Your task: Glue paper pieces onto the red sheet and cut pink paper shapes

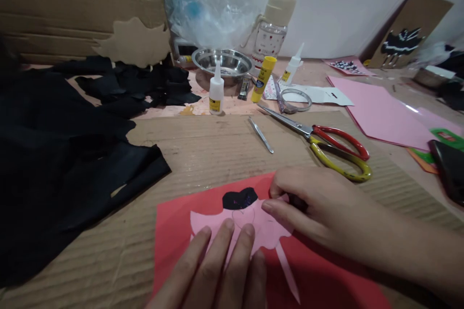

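Note:
A pink paper cutout [266, 231] with scalloped edges and a faint pencil outline lies on a red sheet of paper [170, 231]. At its top sits a black heart-shaped piece [239, 199] with small purple specks. My left hand [217, 270] rests flat over the lower part of the cutout, fingers spread and covering much of it. On the upper right, my right hand [304, 203] pinches the cutout's edge between thumb and curled fingers. A narrow pink strip [288, 270] runs down from the cutout across the red paper.
Corrugated cardboard [203, 154] lies under the work. Beyond it are tweezers [261, 135], large scissors [319, 142], a glue bottle [216, 94], a yellow glue stick [264, 79] and a metal bowl [223, 63]. Black fabric [54, 169] fills the left; pink sheets [384, 111] lie right.

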`<state>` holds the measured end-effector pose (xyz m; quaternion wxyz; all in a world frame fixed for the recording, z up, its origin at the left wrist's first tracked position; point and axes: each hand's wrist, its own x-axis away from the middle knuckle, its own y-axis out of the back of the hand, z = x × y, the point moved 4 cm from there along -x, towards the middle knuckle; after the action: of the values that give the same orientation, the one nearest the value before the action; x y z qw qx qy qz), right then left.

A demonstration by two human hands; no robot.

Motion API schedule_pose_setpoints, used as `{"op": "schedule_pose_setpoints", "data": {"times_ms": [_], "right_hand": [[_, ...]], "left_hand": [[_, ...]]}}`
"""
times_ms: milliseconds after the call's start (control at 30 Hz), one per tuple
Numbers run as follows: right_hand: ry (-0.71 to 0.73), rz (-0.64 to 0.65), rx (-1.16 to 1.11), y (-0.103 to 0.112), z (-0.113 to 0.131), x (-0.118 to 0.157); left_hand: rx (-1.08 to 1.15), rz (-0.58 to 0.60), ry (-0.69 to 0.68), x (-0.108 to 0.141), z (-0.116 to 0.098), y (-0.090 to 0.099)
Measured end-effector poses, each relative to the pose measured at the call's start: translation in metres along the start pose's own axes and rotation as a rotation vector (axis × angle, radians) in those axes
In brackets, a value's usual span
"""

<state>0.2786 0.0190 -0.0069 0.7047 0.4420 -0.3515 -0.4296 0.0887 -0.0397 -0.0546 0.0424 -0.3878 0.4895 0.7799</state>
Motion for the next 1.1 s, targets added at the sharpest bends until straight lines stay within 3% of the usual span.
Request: {"op": "schedule_pose_setpoints", "data": {"times_ms": [700,1100], "right_hand": [[-0.004,0.018,0.014,0.0013,0.0020,-0.0022],[-0.020,0.040,0.035,0.0015,0.0010,-0.0016]], "left_hand": [[-0.020,0.008,-0.047,0.0040,-0.0002,0.0004],[0.008,0.077,-0.100,0.0012,0.0051,0.0054]]}}
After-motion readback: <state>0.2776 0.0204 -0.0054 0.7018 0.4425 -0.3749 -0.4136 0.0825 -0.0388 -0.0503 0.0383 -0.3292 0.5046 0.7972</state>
